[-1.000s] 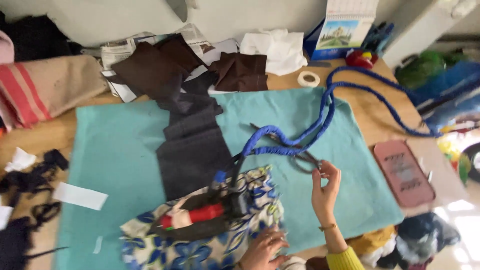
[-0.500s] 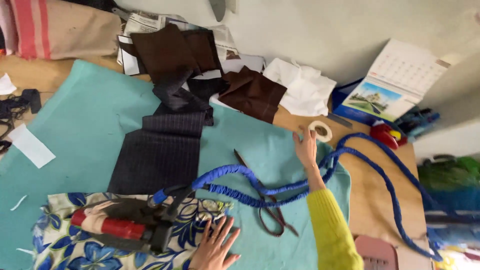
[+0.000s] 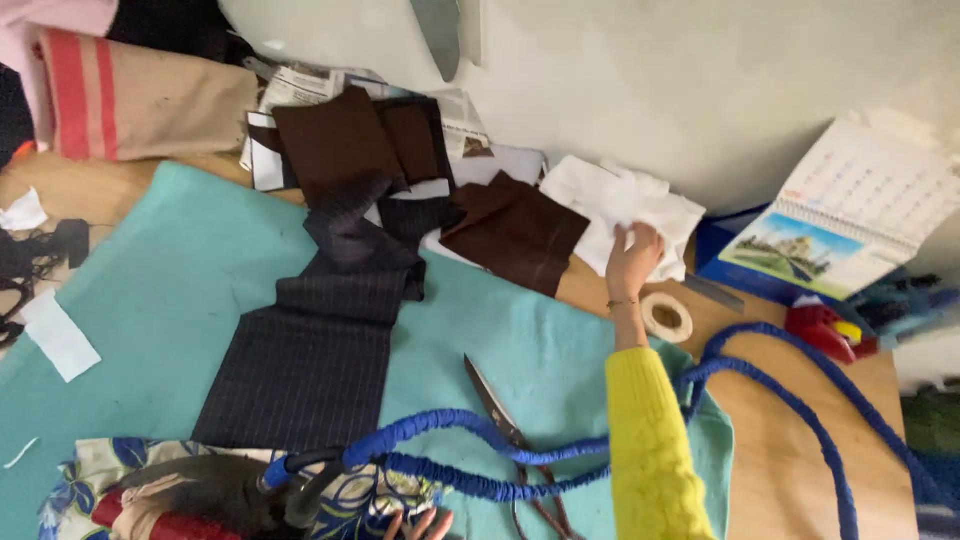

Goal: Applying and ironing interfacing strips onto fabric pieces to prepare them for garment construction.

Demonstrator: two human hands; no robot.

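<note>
My right hand, in a yellow sleeve, reaches to the far side of the table, and its fingers close on the edge of a crumpled white cloth. A brown fabric piece lies just left of it and a roll of white tape just right of the wrist. Only the fingertips of my left hand show at the bottom edge, spread flat on a floral cloth. Between my arms, scissors lie on the teal cloth, crossed by a blue braided cord.
A dark pinstriped fabric strip runs down the teal cloth. A black and red iron sits on the floral cloth. More brown pieces lie on newspaper at the back. A desk calendar and a red tool stand right; a striped cushion lies at the back left.
My right hand has gone from the scissors by the cord, past the tape roll, up to the white cloth. The view has swung up and right; my left hand has slid toward the bottom edge.
</note>
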